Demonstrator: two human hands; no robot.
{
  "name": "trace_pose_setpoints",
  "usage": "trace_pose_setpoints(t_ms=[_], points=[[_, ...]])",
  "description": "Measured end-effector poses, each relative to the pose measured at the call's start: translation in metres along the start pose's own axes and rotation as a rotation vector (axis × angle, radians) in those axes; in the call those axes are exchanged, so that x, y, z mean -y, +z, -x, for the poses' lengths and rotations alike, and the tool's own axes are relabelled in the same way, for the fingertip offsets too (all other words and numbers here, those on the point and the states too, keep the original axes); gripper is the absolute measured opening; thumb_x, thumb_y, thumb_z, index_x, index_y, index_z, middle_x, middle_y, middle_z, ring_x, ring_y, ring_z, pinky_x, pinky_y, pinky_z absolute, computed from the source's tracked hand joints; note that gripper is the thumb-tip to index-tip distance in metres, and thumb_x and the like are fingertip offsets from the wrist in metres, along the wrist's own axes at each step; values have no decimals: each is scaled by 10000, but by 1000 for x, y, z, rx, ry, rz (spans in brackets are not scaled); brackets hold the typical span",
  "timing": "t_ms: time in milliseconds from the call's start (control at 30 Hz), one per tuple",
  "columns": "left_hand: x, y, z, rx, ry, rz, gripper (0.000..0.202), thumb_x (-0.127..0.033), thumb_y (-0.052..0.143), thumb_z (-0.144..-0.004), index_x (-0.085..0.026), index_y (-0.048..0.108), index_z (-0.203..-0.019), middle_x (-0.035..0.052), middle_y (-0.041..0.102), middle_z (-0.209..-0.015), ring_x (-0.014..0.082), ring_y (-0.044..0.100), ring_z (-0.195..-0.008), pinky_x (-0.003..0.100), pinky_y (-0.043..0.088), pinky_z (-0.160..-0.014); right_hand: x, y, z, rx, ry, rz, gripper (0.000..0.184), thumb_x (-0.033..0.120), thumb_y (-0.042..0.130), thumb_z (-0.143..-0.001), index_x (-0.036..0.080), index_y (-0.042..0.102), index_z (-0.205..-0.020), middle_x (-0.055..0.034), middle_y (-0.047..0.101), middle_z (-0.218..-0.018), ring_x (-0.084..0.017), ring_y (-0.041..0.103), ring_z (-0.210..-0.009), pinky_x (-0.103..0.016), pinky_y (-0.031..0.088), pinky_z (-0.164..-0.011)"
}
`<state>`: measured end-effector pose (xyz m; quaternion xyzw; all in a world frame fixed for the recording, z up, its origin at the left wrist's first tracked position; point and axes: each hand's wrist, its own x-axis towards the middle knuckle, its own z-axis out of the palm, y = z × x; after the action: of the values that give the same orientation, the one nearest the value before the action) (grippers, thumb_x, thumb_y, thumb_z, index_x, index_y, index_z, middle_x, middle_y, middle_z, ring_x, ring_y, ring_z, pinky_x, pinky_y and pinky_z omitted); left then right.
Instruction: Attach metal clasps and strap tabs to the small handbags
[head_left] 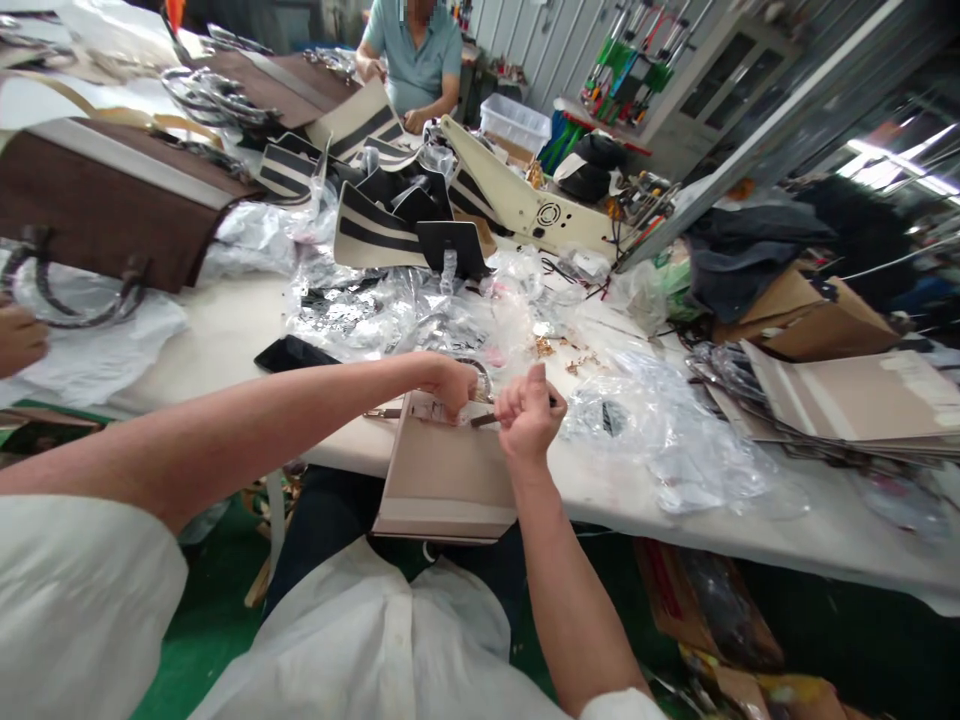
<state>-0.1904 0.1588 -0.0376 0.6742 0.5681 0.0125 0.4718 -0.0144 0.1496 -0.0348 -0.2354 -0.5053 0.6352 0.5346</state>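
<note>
A beige bag panel (442,470) hangs over the near edge of the white table (225,340), resting on my lap. My left hand (452,385) grips its top edge, fingers curled round it near a metal fitting. My right hand (529,412) is closed in a fist round a thin dark-handled tool (486,420), whose tip points left onto the panel's top edge beside my left hand. A metal ring (478,372) lies just behind my left hand.
Crumpled clear plastic bags (660,430) cover the table to the right and behind. Brown bags (112,195) and striped panels (375,235) lie at the back left. Cardboard pieces (847,395) lie right. A person in a teal shirt (412,55) sits across; another's hand (19,340) shows at the left edge.
</note>
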Motion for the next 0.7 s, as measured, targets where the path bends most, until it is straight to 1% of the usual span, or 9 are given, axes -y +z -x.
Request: trace_pose_setpoints(t_ms=[133,233,367,533,700], points=[[-8,0,4,11,-67,-63,203,-224,810,-514,-209,634,-614,-18,582,-630,226,544,-747,362,506,-747,4,2,4,11,59,11,798,737,843,-949,246,344,-565,92,253,-509,-73,234,-391,-272,194,-368],[-11,0,6,-11,-89,-73,211,-211,820,-519,-201,649,-642,-9,611,-674,240,570,-768,378,529,-773,1,10,4,23,76,35,802,766,849,-929,251,351,-568,91,265,-504,-73,248,-386,-272,194,-361],[-10,1,10,-31,-66,-56,204,-197,823,-529,-191,682,-675,0,643,-704,252,587,-797,381,539,-799,1,14,-3,60,113,33,801,750,852,-937,251,344,-570,97,248,-507,-68,239,-373,-270,169,-358],[-6,3,12,-58,-37,-19,210,-180,820,-505,-207,656,-634,-30,616,-626,226,573,-764,331,512,-731,4,15,-4,78,107,95,806,769,804,-973,254,333,-569,91,252,-498,-72,242,-375,-276,178,-357],[-4,2,7,-55,-16,-41,249,-199,832,-511,-210,588,-561,-32,588,-598,193,521,-697,321,450,-661,6,20,-5,76,81,97,788,716,846,-967,246,359,-563,86,274,-495,-71,248,-383,-276,191,-365]])
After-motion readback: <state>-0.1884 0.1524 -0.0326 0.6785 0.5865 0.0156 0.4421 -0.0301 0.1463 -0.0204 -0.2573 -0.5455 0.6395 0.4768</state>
